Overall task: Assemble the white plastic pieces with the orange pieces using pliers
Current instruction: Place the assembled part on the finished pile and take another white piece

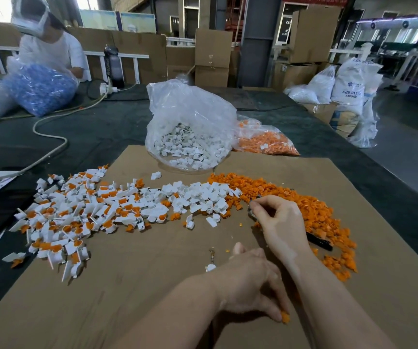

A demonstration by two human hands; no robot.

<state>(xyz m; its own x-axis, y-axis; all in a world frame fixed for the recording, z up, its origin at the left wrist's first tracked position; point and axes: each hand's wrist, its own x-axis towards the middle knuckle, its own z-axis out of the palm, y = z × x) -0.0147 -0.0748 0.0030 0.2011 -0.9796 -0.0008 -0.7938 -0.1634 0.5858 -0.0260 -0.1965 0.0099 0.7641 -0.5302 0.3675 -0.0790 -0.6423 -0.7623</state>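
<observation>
Head view, your right hand (pixel 279 222): fingers curled around the dark-handled metal pliers (pixel 318 241), tip near the white pile's edge.
Head view, your left hand (pixel 250 280): crossed under your right forearm, fingertips pinching a small orange plastic piece (pixel 285 317) against the brown cardboard sheet (pixel 132 298).
White plastic pieces (pixel 203 195): loose heap mid-sheet, more in the clear plastic bag (pixel 190 127) behind.
Orange plastic pieces (pixel 316 212): a band curving along the right side.
Assembled white-and-orange parts (pixel 72 217): spread on the left.
</observation>
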